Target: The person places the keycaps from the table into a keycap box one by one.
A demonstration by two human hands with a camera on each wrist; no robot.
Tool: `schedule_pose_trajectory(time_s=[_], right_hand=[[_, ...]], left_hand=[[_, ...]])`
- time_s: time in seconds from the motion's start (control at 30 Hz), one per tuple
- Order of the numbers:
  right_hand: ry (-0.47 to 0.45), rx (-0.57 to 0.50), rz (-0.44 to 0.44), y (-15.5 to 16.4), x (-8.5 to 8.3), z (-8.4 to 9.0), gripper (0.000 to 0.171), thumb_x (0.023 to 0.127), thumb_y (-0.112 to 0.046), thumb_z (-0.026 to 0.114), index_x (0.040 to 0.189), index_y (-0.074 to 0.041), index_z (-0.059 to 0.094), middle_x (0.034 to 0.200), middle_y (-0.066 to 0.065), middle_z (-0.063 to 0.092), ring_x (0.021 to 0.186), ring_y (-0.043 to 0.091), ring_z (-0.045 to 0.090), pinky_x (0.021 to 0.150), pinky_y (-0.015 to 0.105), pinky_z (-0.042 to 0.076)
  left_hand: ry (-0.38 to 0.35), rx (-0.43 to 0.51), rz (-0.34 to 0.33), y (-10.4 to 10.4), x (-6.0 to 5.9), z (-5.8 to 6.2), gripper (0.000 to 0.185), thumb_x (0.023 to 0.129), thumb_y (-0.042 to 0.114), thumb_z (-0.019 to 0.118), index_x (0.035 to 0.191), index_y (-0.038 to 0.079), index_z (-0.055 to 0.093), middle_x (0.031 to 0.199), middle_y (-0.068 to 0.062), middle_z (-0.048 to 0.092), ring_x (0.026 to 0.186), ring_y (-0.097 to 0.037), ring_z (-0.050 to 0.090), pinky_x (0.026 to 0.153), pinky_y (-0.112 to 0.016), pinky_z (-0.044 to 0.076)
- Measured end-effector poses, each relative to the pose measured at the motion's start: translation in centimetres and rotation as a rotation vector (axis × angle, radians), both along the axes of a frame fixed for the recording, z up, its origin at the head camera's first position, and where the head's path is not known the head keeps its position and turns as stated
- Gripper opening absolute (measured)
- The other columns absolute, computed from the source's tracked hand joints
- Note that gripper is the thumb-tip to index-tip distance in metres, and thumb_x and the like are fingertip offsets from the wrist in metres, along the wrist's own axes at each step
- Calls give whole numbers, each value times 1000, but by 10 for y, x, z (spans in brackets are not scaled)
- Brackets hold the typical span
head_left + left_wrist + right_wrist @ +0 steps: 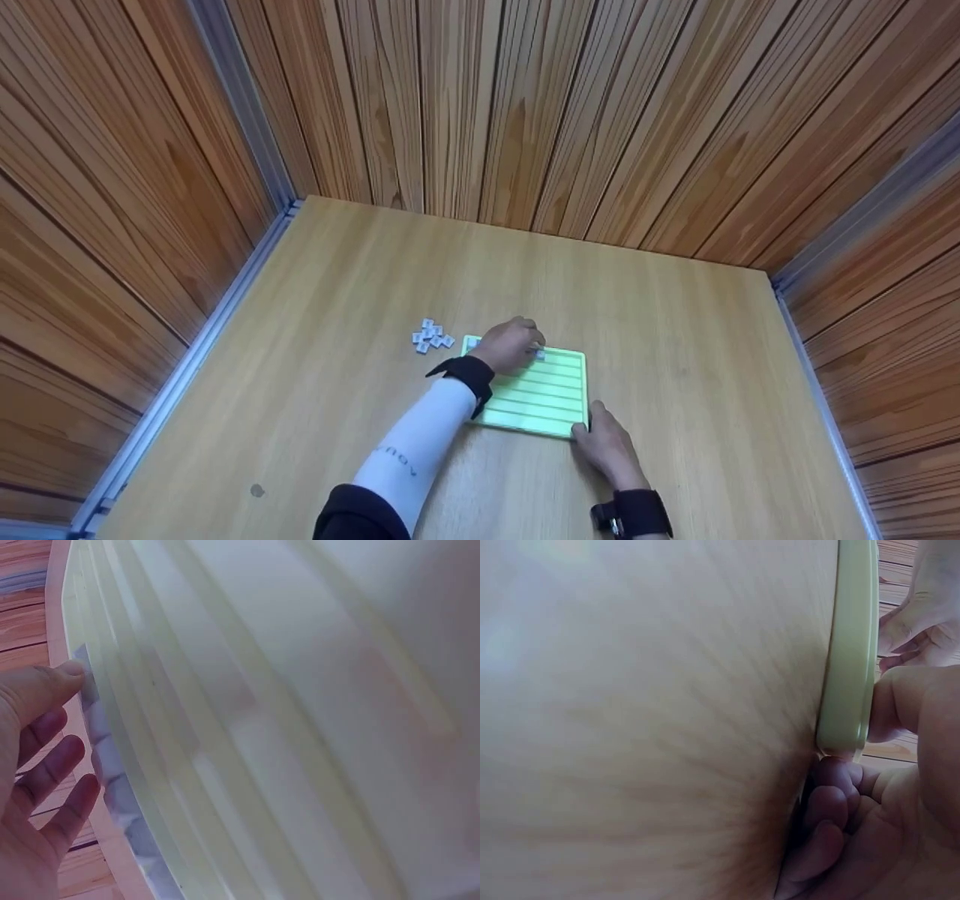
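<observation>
A light green board with raised parallel ridges lies on the table. Over its far edge reaches my left hand, thumb and forefinger pinching a small tile at the end of a row of grey-looking tiles along that edge. The other left fingers are loosely bent beside the row. My right hand grips the board's near right corner, its thumb against the board's face and the remaining fingers curled below the rim. Part of the tile row is hidden by the left hand in the head view.
Left of the board, several loose white tiles with dark marks lie in a small cluster. The wooden table is bordered by plank walls and metal rails. A dark round spot shows at the near left.
</observation>
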State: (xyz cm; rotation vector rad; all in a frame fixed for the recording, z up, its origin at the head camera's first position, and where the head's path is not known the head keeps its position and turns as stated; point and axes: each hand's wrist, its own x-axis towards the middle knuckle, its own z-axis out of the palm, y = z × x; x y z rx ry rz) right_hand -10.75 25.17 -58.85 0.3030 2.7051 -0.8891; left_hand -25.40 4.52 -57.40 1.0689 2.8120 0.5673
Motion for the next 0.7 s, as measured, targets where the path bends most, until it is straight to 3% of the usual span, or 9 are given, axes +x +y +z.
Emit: schedule_pose_trajectory(time_s=[0.43, 0.7], right_hand=[[-23, 6, -1, 2, -3, -2, 21, 94, -15, 55, 108, -1, 51, 88, 9, 49, 77, 25, 46, 61, 35, 36], [-49, 21, 15, 1, -4, -1, 22, 95, -17, 55, 108, 0, 49, 86, 9, 47, 75, 25, 46, 60, 34, 37]], left_hand=[[-15, 24, 39, -27, -8, -1, 35, 92, 17, 76, 126, 11, 70, 120, -3, 67, 113, -18, 60, 92, -26, 52], [-33, 41, 116, -67, -13, 3, 39, 91, 20, 76, 128, 9, 68, 127, -6, 65, 120, -22, 57, 98, -33, 51]])
